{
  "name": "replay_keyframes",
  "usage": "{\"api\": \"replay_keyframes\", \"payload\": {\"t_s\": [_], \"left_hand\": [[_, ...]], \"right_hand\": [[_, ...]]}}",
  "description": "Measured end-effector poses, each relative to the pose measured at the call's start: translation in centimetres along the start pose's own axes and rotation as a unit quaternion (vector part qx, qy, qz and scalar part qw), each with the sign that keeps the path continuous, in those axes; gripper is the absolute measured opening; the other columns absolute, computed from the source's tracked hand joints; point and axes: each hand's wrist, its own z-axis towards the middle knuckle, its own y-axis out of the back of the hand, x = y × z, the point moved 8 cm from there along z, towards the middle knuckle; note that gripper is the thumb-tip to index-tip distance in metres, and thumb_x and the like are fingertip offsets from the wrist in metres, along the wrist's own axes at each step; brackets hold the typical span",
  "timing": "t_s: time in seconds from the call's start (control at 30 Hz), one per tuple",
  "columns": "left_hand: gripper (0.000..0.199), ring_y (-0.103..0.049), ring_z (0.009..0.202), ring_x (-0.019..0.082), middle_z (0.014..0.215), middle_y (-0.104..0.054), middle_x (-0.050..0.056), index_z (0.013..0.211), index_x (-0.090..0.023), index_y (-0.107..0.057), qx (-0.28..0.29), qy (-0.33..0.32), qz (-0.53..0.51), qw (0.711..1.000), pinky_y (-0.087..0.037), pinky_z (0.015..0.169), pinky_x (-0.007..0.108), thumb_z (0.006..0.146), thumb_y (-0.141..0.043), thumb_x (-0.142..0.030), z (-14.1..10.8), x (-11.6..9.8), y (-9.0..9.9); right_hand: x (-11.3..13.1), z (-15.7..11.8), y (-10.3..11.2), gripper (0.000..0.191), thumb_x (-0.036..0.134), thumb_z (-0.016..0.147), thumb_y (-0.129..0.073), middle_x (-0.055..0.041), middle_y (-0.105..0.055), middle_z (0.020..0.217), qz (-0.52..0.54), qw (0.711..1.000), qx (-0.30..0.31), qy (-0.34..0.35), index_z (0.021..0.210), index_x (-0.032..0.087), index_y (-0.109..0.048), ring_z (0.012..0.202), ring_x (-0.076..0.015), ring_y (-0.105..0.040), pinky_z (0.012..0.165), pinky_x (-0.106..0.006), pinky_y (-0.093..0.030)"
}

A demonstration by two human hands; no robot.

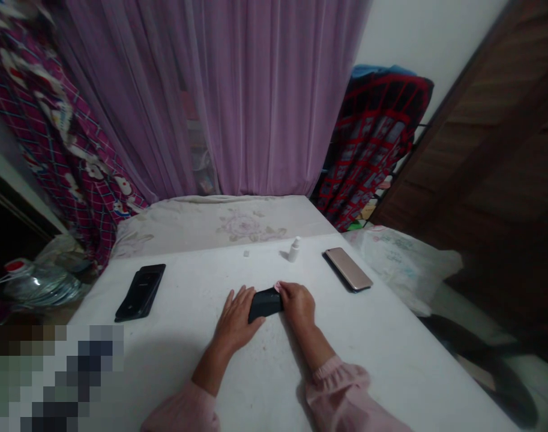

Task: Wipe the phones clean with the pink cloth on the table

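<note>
Black against the white worktop (188,294), the phone (265,303) is between our two hands. Our left hand (236,319) grips its left end between thumb and fingers; our right hand (298,306) pinches a pink cloth (278,287) at its far right corner. We judge the step in hand to be wiping; the next move seems to call for a steady left hold and light strokes. The bottle (294,249) stands upright beyond, apart from both.

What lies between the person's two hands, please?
In the head view, a dark phone lies between the left hand and right hand, with pink cloth at its far right corner.
</note>
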Motion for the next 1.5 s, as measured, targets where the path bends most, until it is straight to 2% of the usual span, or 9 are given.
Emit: {"api": "replay_keyframes", "payload": {"t_s": [0.17, 0.3, 0.4, 0.63, 0.73, 0.9, 1.0, 1.33, 1.5], "left_hand": [[0.062, -0.033, 0.142, 0.028, 0.149, -0.045, 0.011, 0.144, -0.020, -0.033, -0.020, -0.015, -0.004, 1.000, -0.018, 0.119, 0.053, 0.088, -0.054, -0.038, -0.1, 0.1, -0.1], [0.062, -0.032, 0.143, 0.027, 0.149, -0.044, 0.012, 0.144, -0.019, -0.033, -0.014, -0.012, -0.004, 1.000, -0.017, 0.119, 0.053, 0.088, -0.054, -0.037, 0.0, 0.1, -0.2], [0.062, -0.031, 0.143, 0.028, 0.149, -0.044, 0.012, 0.144, -0.018, -0.034, -0.005, -0.009, -0.003, 1.000, -0.017, 0.119, 0.053, 0.088, -0.054, -0.037, 0.0, 0.1, -0.3], [0.062, -0.032, 0.142, 0.028, 0.148, -0.045, 0.011, 0.144, -0.020, -0.033, -0.019, -0.016, 0.004, 1.000, -0.018, 0.119, 0.053, 0.088, -0.052, -0.036, 0.0, 0.0, -0.2], [0.061, -0.033, 0.142, 0.028, 0.148, -0.046, 0.012, 0.143, -0.019, -0.034, -0.017, -0.006, 0.004, 1.000, -0.019, 0.119, 0.053, 0.088, -0.053, -0.036, 0.0, -0.1, -0.1], [0.061, -0.032, 0.143, 0.028, 0.148, -0.045, 0.011, 0.143, -0.019, -0.034, -0.019, -0.001, -0.003, 1.000, -0.017, 0.119, 0.053, 0.088, -0.053, -0.035, -0.1, -0.2, 0.0], [0.061, -0.032, 0.143, 0.028, 0.149, -0.045, 0.011, 0.144, -0.019, -0.033, -0.018, -0.006, -0.006, 1.000, -0.017, 0.119, 0.053, 0.088, -0.052, -0.036, -0.1, -0.2, -0.1], [0.061, -0.031, 0.143, 0.027, 0.149, -0.044, 0.012, 0.143, -0.017, -0.035, 0.003, -0.004, 0.002, 1.000, -0.018, 0.119, 0.052, 0.088, -0.053, -0.036, 0.0, -0.3, 0.1], [0.060, -0.031, 0.143, 0.028, 0.149, -0.045, 0.012, 0.142, -0.016, -0.036, 0.000, -0.003, 0.003, 1.000, -0.018, 0.119, 0.053, 0.088, -0.054, -0.036, 0.0, -0.3, 0.1]], "right_hand": [[-1.0, -2.5, 0.9, 0.019, 0.028, 0.089, -0.060, -0.0032, -0.076, 0.096, 0.020, 1.000, -0.014, 0.016, 0.099, 0.025, -0.076, 0.084, -0.0182, -0.067, 0.077, -0.027, -0.046], [-1.8, -4.0, 1.3, 0.019, 0.029, 0.089, -0.060, -0.0032, -0.076, 0.097, 0.028, 0.999, -0.023, 0.018, 0.099, 0.025, -0.076, 0.086, -0.0179, -0.066, 0.078, -0.026, -0.046], [-1.6, -3.4, 1.0, 0.018, 0.029, 0.089, -0.061, -0.0030, -0.076, 0.095, 0.026, 0.999, -0.019, 0.012, 0.096, 0.025, -0.077, 0.084, -0.0177, -0.066, 0.078, -0.026, -0.046], [-0.2, 0.1, -0.2, 0.019, 0.029, 0.089, -0.059, -0.0029, -0.076, 0.095, -0.011, 1.000, -0.002, -0.015, 0.097, 0.027, -0.077, 0.086, -0.0179, -0.067, 0.074, -0.026, -0.045], [-0.3, -0.2, -0.1, 0.020, 0.028, 0.090, -0.059, -0.0024, -0.076, 0.096, -0.009, 1.000, -0.003, -0.009, 0.098, 0.027, -0.077, 0.086, -0.0180, -0.067, 0.075, -0.027, -0.045], [-1.5, -3.1, 0.8, 0.020, 0.027, 0.089, -0.060, -0.0024, -0.076, 0.098, 0.008, 1.000, -0.012, 0.011, 0.100, 0.026, -0.076, 0.087, -0.0183, -0.066, 0.076, -0.027, -0.046], [-1.9, -3.8, 1.1, 0.020, 0.029, 0.089, -0.060, -0.0026, -0.076, 0.099, 0.023, 1.000, -0.011, 0.017, 0.099, 0.026, -0.076, 0.086, -0.0184, -0.066, 0.076, -0.026, -0.046], [-0.3, 0.2, 0.0, 0.018, 0.031, 0.089, -0.062, -0.0021, -0.076, 0.096, 0.000, 0.999, 0.013, -0.036, 0.098, 0.026, -0.077, 0.089, -0.0186, -0.066, 0.076, -0.026, -0.045], [-0.4, -0.3, -0.1, 0.021, 0.031, 0.090, -0.059, -0.0016, -0.075, 0.099, 0.002, 1.000, 0.015, -0.025, 0.102, 0.026, -0.076, 0.090, -0.0178, -0.066, 0.078, -0.025, -0.044]]}}
